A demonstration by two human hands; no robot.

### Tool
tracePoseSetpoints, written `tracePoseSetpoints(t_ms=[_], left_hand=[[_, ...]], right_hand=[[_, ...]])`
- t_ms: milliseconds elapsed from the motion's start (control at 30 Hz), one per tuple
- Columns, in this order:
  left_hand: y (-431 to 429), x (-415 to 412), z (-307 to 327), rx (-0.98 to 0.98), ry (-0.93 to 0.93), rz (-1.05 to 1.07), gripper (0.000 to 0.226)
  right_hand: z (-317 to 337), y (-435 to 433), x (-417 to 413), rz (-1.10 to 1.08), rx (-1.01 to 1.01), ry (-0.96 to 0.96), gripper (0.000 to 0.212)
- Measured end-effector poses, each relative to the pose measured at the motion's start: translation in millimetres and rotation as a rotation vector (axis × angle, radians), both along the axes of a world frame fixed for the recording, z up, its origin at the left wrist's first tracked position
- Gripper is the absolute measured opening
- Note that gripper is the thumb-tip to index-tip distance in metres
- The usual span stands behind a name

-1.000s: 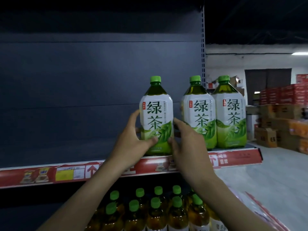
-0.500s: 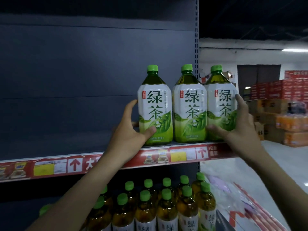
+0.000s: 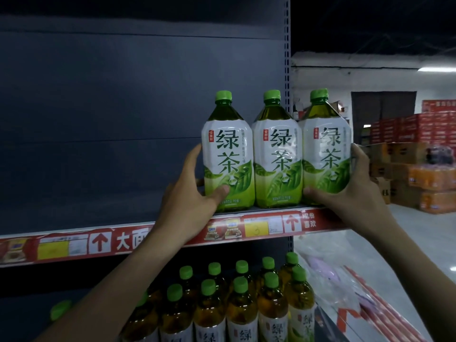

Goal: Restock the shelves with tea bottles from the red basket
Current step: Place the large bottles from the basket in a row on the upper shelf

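Three green tea bottles with green caps and white-green labels stand side by side at the right end of the upper shelf. My left hand wraps the lower part of the left bottle, thumb on its front. My right hand cups the lower right side of the right bottle. The middle bottle stands pressed between them, untouched by either hand. The red basket is out of sight.
The shelf below holds several smaller tea bottles packed in rows. Left of the three bottles the upper shelf shows only its dark back panel. A perforated upright ends the rack. Stacked cartons stand across the aisle at right.
My right hand left the left bottle and moved over to the right bottle, now gripping it lower. The three bottles have closed up into a tight row. My left hand stayed on the left bottle.
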State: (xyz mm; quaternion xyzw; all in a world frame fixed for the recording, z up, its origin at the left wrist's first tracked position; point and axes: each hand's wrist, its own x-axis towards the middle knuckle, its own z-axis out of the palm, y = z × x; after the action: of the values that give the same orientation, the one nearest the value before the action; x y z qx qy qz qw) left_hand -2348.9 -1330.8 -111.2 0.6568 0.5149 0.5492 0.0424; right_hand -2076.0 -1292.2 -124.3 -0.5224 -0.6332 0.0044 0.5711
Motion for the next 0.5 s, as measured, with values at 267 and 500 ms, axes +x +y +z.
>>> tracePoseSetpoints(t_ms=[267,500], left_hand=[[-7.4,1.0,1.5,-0.05,0.098,0.011,0.083],[-58.6,-15.8,-5.5,-0.05,0.608,0.3,0.06]], right_hand=[[0.4,-9.8,-8.7,-0.055,-0.03,-0.012,0.114],[-2.2,-71.7,-89.3,-0.145,0.22,-0.367,0.045]])
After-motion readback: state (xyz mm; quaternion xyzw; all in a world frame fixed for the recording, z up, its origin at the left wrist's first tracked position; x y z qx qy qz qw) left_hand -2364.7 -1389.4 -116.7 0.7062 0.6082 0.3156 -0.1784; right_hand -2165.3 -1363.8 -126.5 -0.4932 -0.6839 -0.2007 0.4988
